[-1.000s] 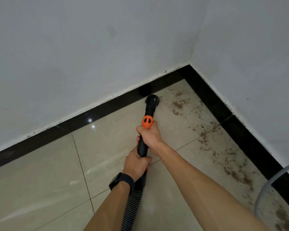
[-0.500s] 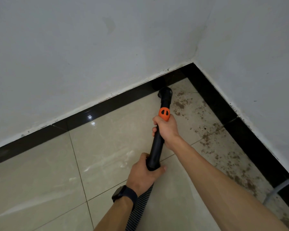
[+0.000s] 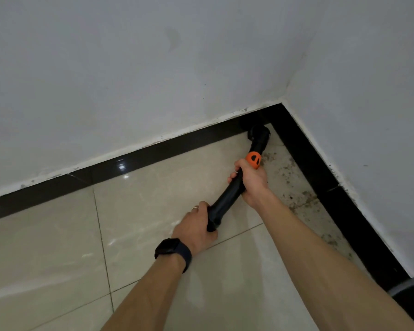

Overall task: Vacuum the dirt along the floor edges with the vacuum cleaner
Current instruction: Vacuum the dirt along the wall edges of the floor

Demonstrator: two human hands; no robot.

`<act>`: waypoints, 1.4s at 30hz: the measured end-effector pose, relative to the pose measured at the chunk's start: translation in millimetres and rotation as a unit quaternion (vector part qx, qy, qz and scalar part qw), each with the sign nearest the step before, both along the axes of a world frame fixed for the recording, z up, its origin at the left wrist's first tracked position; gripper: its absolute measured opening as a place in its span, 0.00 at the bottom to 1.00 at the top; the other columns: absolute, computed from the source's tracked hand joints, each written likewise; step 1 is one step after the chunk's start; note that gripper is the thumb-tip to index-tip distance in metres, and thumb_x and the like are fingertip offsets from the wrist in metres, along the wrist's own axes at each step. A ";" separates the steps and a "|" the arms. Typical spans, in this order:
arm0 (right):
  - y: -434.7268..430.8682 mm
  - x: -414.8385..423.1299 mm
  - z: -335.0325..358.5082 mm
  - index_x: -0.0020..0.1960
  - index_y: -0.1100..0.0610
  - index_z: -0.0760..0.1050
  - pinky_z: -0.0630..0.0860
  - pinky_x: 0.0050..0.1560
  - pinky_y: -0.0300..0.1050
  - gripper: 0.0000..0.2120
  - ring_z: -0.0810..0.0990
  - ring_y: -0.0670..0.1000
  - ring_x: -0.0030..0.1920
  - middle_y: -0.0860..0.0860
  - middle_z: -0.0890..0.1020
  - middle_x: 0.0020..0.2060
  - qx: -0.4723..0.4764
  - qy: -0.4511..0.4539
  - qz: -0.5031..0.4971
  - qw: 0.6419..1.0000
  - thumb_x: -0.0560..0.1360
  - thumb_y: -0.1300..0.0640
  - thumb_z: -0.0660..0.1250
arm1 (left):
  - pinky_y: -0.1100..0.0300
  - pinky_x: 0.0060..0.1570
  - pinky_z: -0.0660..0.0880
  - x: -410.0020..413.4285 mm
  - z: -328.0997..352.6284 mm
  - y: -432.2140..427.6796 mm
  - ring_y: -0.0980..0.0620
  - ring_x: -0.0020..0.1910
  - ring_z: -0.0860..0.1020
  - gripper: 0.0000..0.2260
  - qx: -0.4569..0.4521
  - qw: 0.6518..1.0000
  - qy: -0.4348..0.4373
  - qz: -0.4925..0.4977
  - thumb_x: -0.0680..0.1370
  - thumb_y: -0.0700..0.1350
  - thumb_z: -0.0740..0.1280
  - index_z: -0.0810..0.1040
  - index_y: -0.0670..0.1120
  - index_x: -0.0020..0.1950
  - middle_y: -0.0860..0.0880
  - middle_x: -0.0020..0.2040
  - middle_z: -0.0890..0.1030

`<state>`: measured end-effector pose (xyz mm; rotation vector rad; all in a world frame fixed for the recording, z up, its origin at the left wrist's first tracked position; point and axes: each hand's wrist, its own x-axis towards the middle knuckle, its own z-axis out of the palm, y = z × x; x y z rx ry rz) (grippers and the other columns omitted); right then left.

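While I run this from afar, my log of the corner reads:

1. Right grip (image 3: 252,181): fingers curled round the vacuum cleaner's black wand (image 3: 227,199), just behind its orange collar (image 3: 253,160).
2. Left grip (image 3: 194,225): wrapped round the wand's rear end, behind and below the right grip. Ring (image 3: 195,207) on one finger, dark watch (image 3: 172,252) at the wrist behind it.
3. Nozzle (image 3: 258,134): ahead of the right grip, pushed into the corner where the two runs of black skirting (image 3: 153,154) meet. Looks down on the floor (image 3: 141,211); contact w/ the skirting I can't confirm.
4. Dirt (image 3: 296,185): brown specks on the tiles to the right of both grips, along the right-hand skirting and trailing back toward me.
5. Grey tube (image 3: 409,285): far right and behind the grips, at frame edge. What it is, I can't tell.

Status, my est.: the floor strip left of the grips, along the far skirting, looks clean, so that edge is prob. done. The corner is in hand now. The whole right-hand edge is left to do. Approx. half through, no more.
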<state>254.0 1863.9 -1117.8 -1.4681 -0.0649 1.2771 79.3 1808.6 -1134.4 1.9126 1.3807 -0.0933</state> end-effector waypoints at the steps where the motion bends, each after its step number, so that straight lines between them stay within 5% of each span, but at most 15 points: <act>1: 2.6 1.8 -1.0 0.39 0.59 0.70 0.77 0.30 0.45 0.09 0.74 0.49 0.26 0.52 0.73 0.28 -0.003 0.002 -0.006 1.000 0.75 0.68 0.66 | 0.48 0.50 0.78 0.5 -0.2 3.8 0.47 0.52 0.76 0.19 0.008 1.000 0.008 -0.006 0.76 0.49 0.69 0.66 0.49 0.63 0.48 0.55 0.76; 14: 35.5 -6.2 -17.5 0.39 0.59 0.70 0.77 0.30 0.45 0.07 0.73 0.50 0.26 0.53 0.72 0.28 -0.010 0.005 -0.123 0.992 0.73 0.69 0.63 | 0.49 0.55 0.74 -9.4 -3.4 69.7 0.45 0.60 0.72 0.21 0.086 0.988 0.111 -0.067 0.77 0.48 0.68 0.62 0.50 0.65 0.47 0.63 0.72; 23: 64.6 -31.8 -31.1 0.62 0.62 0.72 0.80 0.32 0.44 0.14 0.76 0.45 0.21 0.55 0.78 0.34 -0.058 -0.036 -0.213 0.975 0.78 0.62 0.67 | 0.50 0.57 0.71 -26.1 -1.8 114.2 0.44 0.61 0.70 0.22 0.075 0.988 0.131 -0.044 0.75 0.47 0.70 0.64 0.51 0.64 0.47 0.62 0.70; 36: 82.1 -31.9 -20.2 0.60 0.60 0.71 0.83 0.36 0.47 0.12 0.79 0.48 0.25 0.54 0.81 0.33 -0.136 -0.096 -0.193 0.967 0.78 0.58 0.67 | 0.51 0.54 0.72 -27.0 3.1 120.3 0.45 0.59 0.72 0.24 0.062 0.988 0.132 -0.056 0.74 0.56 0.72 0.65 0.50 0.63 0.48 0.61 0.74; 42: 71.1 -26.8 -11.4 0.59 0.59 0.70 0.77 0.29 0.43 0.12 0.78 0.50 0.25 0.57 0.81 0.35 -0.145 -0.119 -0.160 0.969 0.77 0.60 0.67 | 0.54 0.46 0.70 -20.7 5.0 99.4 0.45 0.57 0.73 0.23 0.064 0.987 0.132 -0.064 0.75 0.56 0.70 0.65 0.48 0.63 0.47 0.60 0.74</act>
